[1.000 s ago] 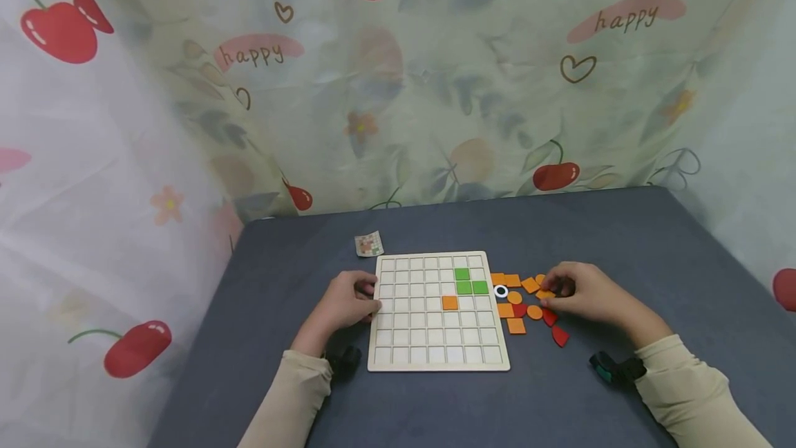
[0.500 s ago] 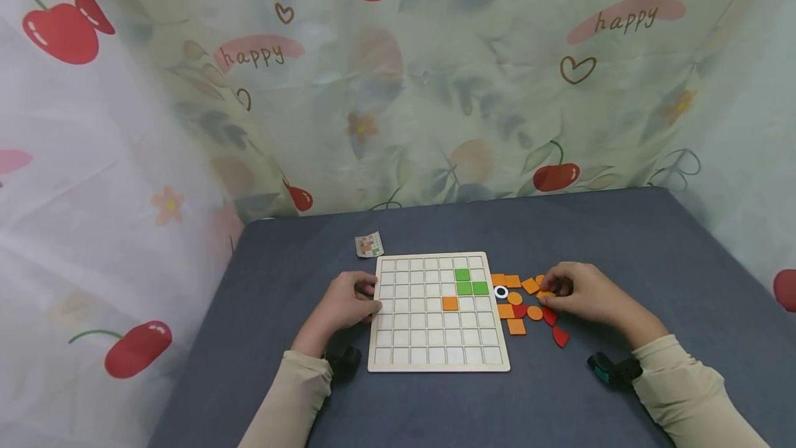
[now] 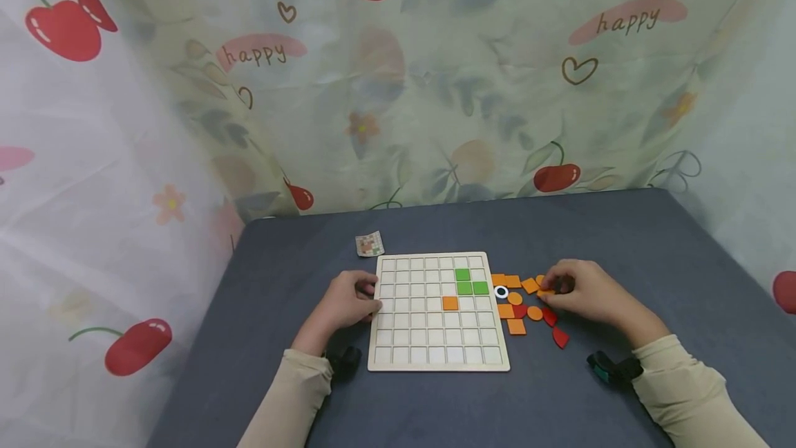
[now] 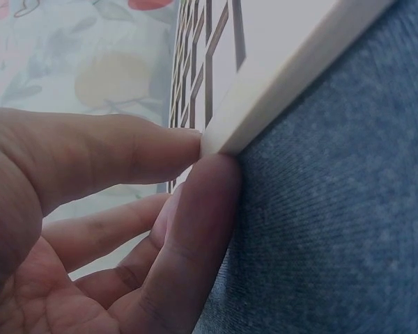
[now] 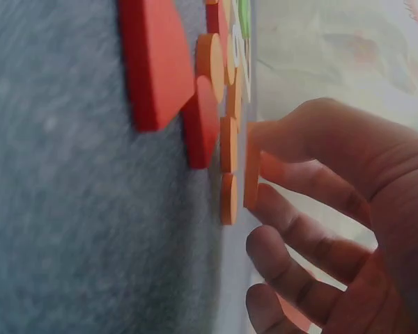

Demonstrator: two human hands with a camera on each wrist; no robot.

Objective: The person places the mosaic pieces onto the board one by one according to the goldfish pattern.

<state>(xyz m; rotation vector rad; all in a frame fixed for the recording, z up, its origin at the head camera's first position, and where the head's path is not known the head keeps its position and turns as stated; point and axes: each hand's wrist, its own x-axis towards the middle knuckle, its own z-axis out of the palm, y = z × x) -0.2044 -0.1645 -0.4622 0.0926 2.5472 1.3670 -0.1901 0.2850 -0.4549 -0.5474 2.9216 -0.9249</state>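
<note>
a blue-grey table [image 3: 429, 410] carries a gridded board [image 3: 414, 330] gripped by the left hand [image 3: 344, 300], a small card [image 3: 370, 244] beyond that grip, and, near the pinching right hand [image 3: 582, 289], orange pieces [image 3: 517, 327], red pieces [image 3: 560, 337] and a white-and-dark disc [image 3: 501, 292]

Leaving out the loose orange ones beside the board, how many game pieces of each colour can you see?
Green squares: 3
Red pieces: 3
White ring-like piece: 1
Orange square on the board: 1
Total: 8
</note>
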